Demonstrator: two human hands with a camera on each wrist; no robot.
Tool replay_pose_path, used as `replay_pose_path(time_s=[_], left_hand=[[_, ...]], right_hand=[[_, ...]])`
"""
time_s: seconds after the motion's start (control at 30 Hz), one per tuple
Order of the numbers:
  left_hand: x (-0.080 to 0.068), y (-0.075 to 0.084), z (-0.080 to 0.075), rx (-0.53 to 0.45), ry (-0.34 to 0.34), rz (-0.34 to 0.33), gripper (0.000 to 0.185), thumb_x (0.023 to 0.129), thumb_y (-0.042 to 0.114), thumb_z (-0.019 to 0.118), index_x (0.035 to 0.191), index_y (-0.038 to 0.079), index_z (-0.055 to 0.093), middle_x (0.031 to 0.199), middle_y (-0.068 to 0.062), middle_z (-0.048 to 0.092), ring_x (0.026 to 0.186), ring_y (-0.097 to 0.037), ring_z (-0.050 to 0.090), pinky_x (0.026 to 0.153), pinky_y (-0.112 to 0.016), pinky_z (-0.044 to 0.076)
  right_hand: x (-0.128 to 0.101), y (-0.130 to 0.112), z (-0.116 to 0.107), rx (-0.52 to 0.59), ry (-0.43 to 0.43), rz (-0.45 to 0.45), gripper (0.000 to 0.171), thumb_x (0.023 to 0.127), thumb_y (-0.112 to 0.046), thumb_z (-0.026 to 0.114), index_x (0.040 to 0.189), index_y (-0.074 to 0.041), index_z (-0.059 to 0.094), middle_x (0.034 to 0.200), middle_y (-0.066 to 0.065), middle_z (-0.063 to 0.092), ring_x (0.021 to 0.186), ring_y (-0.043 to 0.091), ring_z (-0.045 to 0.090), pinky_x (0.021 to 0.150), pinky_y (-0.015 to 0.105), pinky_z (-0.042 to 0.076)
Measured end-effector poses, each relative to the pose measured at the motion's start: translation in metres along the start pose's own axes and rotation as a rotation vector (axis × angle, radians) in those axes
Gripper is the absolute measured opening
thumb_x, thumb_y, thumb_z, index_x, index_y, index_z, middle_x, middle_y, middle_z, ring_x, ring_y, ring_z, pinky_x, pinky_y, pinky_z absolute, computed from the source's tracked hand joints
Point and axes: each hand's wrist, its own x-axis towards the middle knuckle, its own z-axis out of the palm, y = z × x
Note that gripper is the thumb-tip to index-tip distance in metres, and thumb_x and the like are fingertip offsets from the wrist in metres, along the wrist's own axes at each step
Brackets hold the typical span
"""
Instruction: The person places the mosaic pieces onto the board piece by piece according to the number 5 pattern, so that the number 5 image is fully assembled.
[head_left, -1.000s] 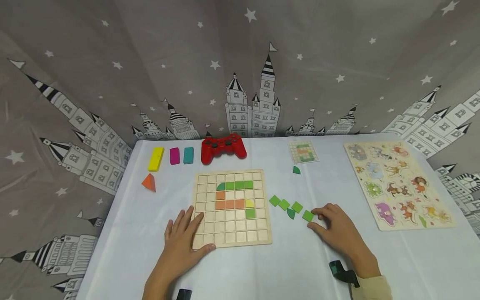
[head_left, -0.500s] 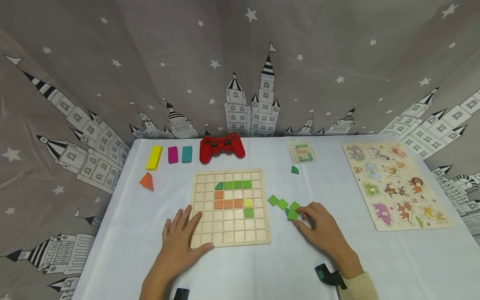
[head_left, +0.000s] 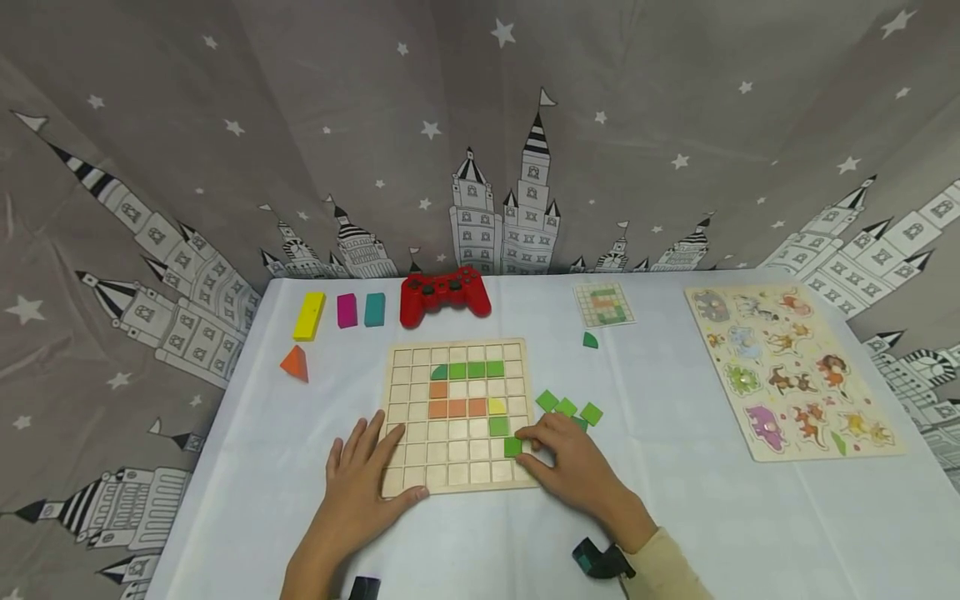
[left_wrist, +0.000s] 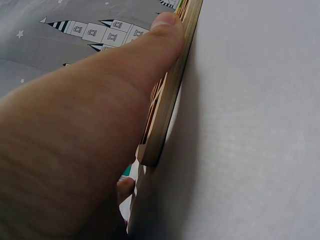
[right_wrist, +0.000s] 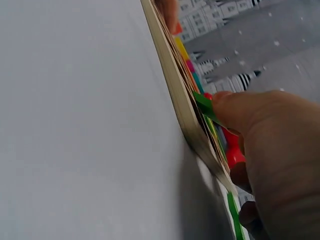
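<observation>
A wooden grid board lies on the white table with green, orange and yellow tiles set in its squares. My left hand rests on the board's left edge, fingers spread, thumb along the front edge. My right hand pinches a green square tile between thumb and fingers, over the board's right side, just below the placed green tile. In the right wrist view the pinched tile is tilted above the grid. Several loose green tiles lie right of the board, a darker one partly covered.
A small pattern card and a dark green quarter-round tile lie at the back right. A red game controller and yellow, magenta, teal and orange blocks stand behind the board. An animal puzzle lies far right.
My right hand has moved left with the green square tile, from the loose tiles to over the board. A loose green tile has shifted slightly. My left hand stays put.
</observation>
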Motion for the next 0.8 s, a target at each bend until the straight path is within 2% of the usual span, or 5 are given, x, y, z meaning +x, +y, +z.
replay_pose_path(time_s=[0.3, 0.5, 0.8], left_hand=[[0.000, 0.001, -0.001, -0.001, -0.008, -0.008, 0.101, 0.075, 0.070, 0.076, 0.156, 0.018, 0.043, 0.170, -0.015, 0.021, 0.157, -0.042, 0.011, 0.121, -0.069, 0.005], [0.001, 0.000, -0.001, 0.001, -0.008, 0.001, 0.101, 0.076, 0.069, 0.076, 0.156, 0.018, 0.043, 0.170, -0.016, 0.021, 0.156, -0.043, 0.011, 0.120, -0.069, 0.005], [0.000, -0.001, 0.000, 0.003, -0.010, 0.004, 0.101, 0.076, 0.069, 0.075, 0.156, 0.018, 0.043, 0.170, -0.016, 0.021, 0.156, -0.042, 0.011, 0.121, -0.069, 0.005]], right_hand=[[0.009, -0.007, 0.014, -0.046, -0.019, -0.026, 0.025, 0.088, -0.027, 0.081, 0.110, -0.017, 0.077, 0.080, -0.012, 0.053, 0.076, 0.001, 0.042, 0.071, 0.022, 0.043], [0.010, -0.009, 0.014, -0.097, -0.019, -0.012, 0.026, 0.088, -0.030, 0.081, 0.111, -0.018, 0.078, 0.080, -0.013, 0.054, 0.075, 0.001, 0.042, 0.072, 0.024, 0.043], [0.010, -0.012, 0.012, -0.118, -0.018, -0.011, 0.025, 0.087, -0.030, 0.081, 0.109, -0.018, 0.080, 0.078, -0.012, 0.059, 0.074, 0.003, 0.043, 0.072, 0.025, 0.041]])
